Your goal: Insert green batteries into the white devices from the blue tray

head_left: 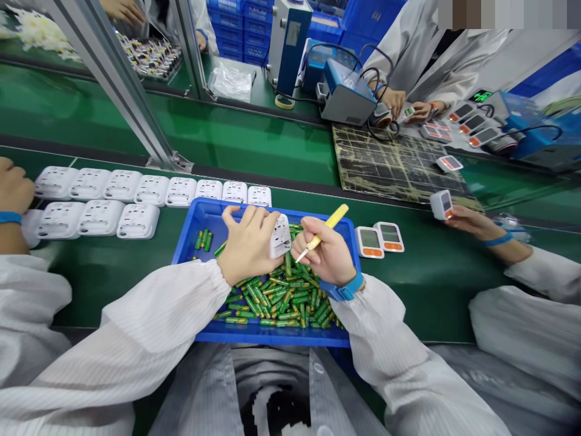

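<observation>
One white device [280, 237] sits in our left hand [251, 242], fingers clamped round it, above the blue tray [272, 338] of batteries [290, 297]. Our right hand [327, 249] grips a yellow tool [330, 225], its tip beside the device. We could scratch the casing if that tip slips, or drop the device among the batteries if our hold loosens.

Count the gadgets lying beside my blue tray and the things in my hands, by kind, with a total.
Back-up gadgets, left: 12, one partly hidden
Screen-up gadgets, just right: 2
Gadget in left hand: 1
Yellow-handled tool in right hand: 1
Total: 16
</observation>
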Demonstrator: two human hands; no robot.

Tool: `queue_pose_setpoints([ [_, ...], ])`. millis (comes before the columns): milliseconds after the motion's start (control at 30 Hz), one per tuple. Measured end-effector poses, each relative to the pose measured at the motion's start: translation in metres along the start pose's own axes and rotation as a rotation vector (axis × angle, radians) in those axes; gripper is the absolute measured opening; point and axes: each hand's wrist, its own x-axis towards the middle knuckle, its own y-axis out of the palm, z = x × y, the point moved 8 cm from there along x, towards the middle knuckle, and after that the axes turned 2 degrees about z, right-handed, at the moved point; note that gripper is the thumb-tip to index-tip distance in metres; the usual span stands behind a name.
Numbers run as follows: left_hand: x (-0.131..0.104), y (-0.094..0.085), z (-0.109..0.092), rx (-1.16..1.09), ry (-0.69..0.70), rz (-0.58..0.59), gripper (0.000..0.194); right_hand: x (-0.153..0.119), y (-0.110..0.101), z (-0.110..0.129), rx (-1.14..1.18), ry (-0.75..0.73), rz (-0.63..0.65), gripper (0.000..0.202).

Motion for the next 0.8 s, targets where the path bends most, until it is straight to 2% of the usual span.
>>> queue_pose_setpoints([
  [100, 0.001, 0.001, 0.003, -0.013, -0.025, 0.022, 0.06, 0.0, -0.006, 0.001, 0.024, -0.015, -0.036, 0.042],
  [200, 0.006, -0.013, 0.024, -0.052, -0.162, -0.052, 0.063, 0.004, -0.021, 0.004, 0.079, -0.029, -0.117, 0.04],
  [267, 0.007, -0.028, 0.053, -0.112, -0.315, -0.157, 0.07, 0.007, -0.029, 0.003, 0.107, -0.035, -0.146, 0.04],
  [367, -0.003, -0.05, 0.109, -0.275, -0.526, -0.357, 0.077, 0.01, -0.032, 0.0, 0.139, -0.047, -0.155, 0.038],
  [433, -0.022, -0.064, 0.145, -0.342, -0.628, -0.48, 0.073, 0.011, -0.032, -0.003, 0.16, -0.053, -0.159, 0.037],
  [500, -0.048, -0.076, 0.174, -0.283, -0.719, -0.543, 0.072, 0.011, -0.031, -0.004, 0.176, -0.06, -0.163, 0.037],
  [533, -0.061, -0.08, 0.185, -0.215, -0.755, -0.525, 0.074, 0.011, -0.03, -0.005, 0.179, -0.062, -0.162, 0.037],
  [600, -0.081, -0.082, 0.199, -0.047, -0.763, -0.383, 0.077, 0.01, -0.028, -0.005, 0.182, -0.062, -0.161, 0.037],
  [733, -0.094, -0.057, 0.205, 0.104, -0.512, 0.079, 0.072, 0.01, -0.028, -0.004, 0.194, -0.058, -0.174, 0.035],
  [800, -0.094, -0.046, 0.207, 0.105, -0.438, 0.208, 0.07, 0.01, -0.03, -0.003, 0.193, -0.069, -0.186, 0.036],
])
